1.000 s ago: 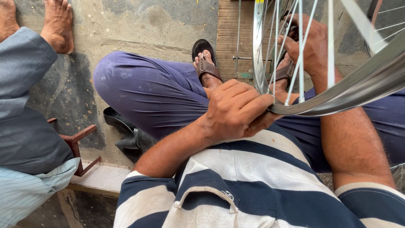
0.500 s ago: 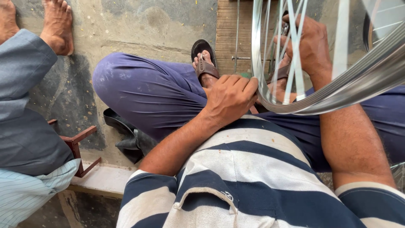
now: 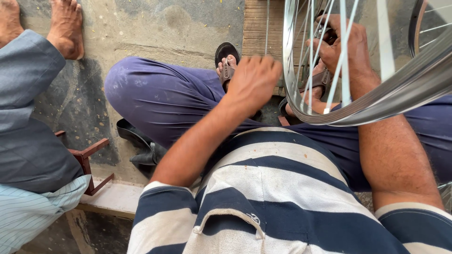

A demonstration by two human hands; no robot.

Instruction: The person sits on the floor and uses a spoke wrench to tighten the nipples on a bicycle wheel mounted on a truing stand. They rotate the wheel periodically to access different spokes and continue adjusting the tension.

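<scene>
Since the earlier frames the left hand (image 3: 254, 82) has let go of the wheel rim (image 3: 376, 106) and lifted away to the left. It now hovers over the knee with fingers loosely curled, holding nothing, just short of the rim's left edge.

Nearest the camera is the person's shirt (image 3: 282, 202), soft knit with broad navy and white stripes and a small chest pocket. Beyond it lie the crossed legs in creased purple trousers (image 3: 165, 101).

The rim rises from the lap on the right: a curved hoop of bright, smooth metal with thin straight spokes (image 3: 310, 51) fanning from it. The right hand (image 3: 346, 47) is behind the spokes, fingers closed on something small and dark near the wheel's middle; what it is, and how tight the hold, cannot be told through the wires.

Beneath the hands are feet in brown strapped sandals (image 3: 227, 63). At far centre is a ribbed wooden board (image 3: 256, 23), on rough, stained concrete floor (image 3: 141, 33).

At left sits another person in grey cloth (image 3: 28, 122), bare foot (image 3: 66, 26) far left, beside a rusty red metal bracket (image 3: 87, 157).
</scene>
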